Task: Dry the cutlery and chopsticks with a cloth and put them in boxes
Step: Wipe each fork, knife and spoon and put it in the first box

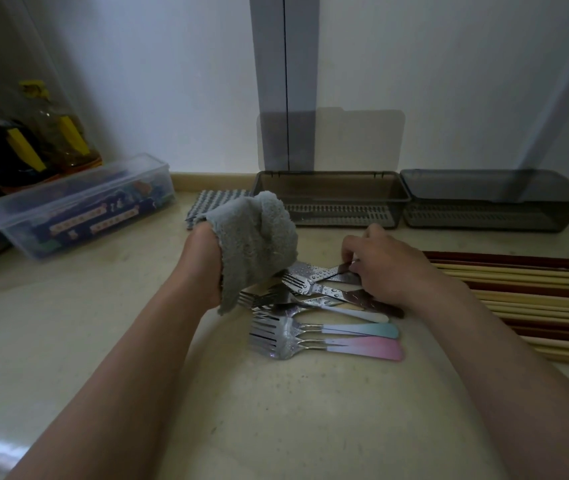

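**On the counter: one hand in cloth, one on wet steel**

Across the head view, near the middle of the counter (310,410), lies a heap of forks (310,294), tines toward 9 o'clock, beaded with water. At the heap's 6 o'clock edge lie a teal-handled fork (362,329) and a pink-handled fork (366,351), side by side.

A grey cloth (258,237) covers most of the left hand (203,261) at the heap's 10 o'clock. Its fingers are buried in the folds, so I cannot tell how they lie. The right hand (390,268) rests at 2 o'clock of the heap, fingers (348,251) curled and pinching a steel handle (331,271). That piece's head is lost under the cloth's hanging corner.

Chopsticks (518,289), pale and dark red, lie at 3 o'clock, cut off by the frame edge. At 12 o'clock stand two grey slotted boxes, left box (331,176) and right box (497,176). A smoky lid (345,140) leans on the wall behind them. A ribbed mat (206,202) peeks out behind the cloth. At 10 o'clock sits a clear lidded tub (78,206), its contents blurred, with dim bottles (33,140) behind it.
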Demonstrator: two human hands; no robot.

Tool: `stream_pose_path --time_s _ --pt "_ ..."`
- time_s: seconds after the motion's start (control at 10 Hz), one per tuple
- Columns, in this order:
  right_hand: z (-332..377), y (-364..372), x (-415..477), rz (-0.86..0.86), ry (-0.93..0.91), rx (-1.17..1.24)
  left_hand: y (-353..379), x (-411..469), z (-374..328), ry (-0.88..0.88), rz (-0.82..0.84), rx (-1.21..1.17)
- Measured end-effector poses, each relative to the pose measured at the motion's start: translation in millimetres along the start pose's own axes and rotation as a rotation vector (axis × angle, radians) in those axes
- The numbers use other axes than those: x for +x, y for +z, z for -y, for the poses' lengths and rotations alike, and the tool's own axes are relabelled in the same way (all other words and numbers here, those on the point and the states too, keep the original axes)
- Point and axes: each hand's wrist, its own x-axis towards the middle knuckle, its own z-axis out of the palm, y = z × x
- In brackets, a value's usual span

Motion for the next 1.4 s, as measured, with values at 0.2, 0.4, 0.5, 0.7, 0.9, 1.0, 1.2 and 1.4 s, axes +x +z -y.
stream_pose_path --time_s 0.2,0.4,0.5,0.7,0.9,1.0,1.2,1.4 --pt "-12 -17 -7 -0.071 -0.067 0.252 -1 3 1 0.003 -0.022 -0.077" --pt "-17 -46 -26 -0.478 -0.171 1.081 -2 2 1 0.021 0.03 -0.114" --pt "-13 -56 -32 -0.539 -0.19 1.373 -1 -3 0 0.022 0.055 -0.096" --pt "18 -47 -45 -0.493 -0.181 1.3 13 -22 -1 0.068 0.152 0.135" --pt "39 -28 -46 -0.358 -0.172 1.262 30 -32 8 0.142 0.226 0.314" --pt "43 -21 -47 -0.256 -0.184 1.3 34 -22 16 0.13 0.423 0.16" --pt "36 -32 -57 -0.141 -0.192 0.986 27 -13 5 0.112 0.152 -0.097" --pt "51 -34 -71 0.399 -0.193 0.608 24 -10 5 0.213 0.097 -0.251"
